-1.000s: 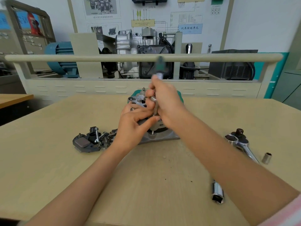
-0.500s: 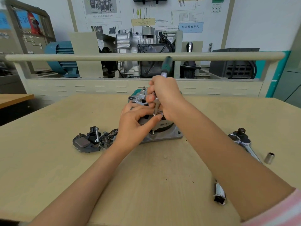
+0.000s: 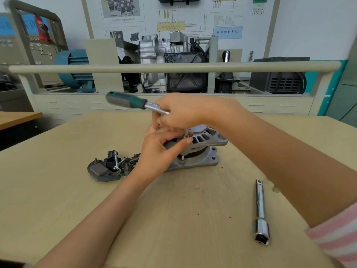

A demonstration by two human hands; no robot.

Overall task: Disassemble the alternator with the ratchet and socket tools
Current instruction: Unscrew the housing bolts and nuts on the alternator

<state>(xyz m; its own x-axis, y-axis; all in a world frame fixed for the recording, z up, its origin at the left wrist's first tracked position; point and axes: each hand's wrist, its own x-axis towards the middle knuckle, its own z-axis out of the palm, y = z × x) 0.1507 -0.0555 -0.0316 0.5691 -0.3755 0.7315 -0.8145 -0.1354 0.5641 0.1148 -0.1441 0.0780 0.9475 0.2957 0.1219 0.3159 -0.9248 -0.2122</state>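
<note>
The silver alternator (image 3: 202,146) stands on the wooden table (image 3: 58,190) in the middle of the view. My right hand (image 3: 179,111) is closed over the head of a ratchet (image 3: 135,102); its green and black handle points left, blurred. A socket under the hand sits on a bolt (image 3: 185,135) atop the housing. My left hand (image 3: 160,151) grips the alternator's near left side, thumb by the socket. Removed parts, a dark rectifier and regulator with small bolts (image 3: 108,167), lie just left.
A chrome extension bar (image 3: 260,209) with a socket end lies on the table at the near right. A rail (image 3: 173,67) crosses behind the table, with an engine display (image 3: 173,62) and a teal motor (image 3: 75,68) beyond.
The ratchet handle has swung from pointing away and upright round to the left. The view has shifted, so the second ratchet and loose socket at the right are out of sight.
</note>
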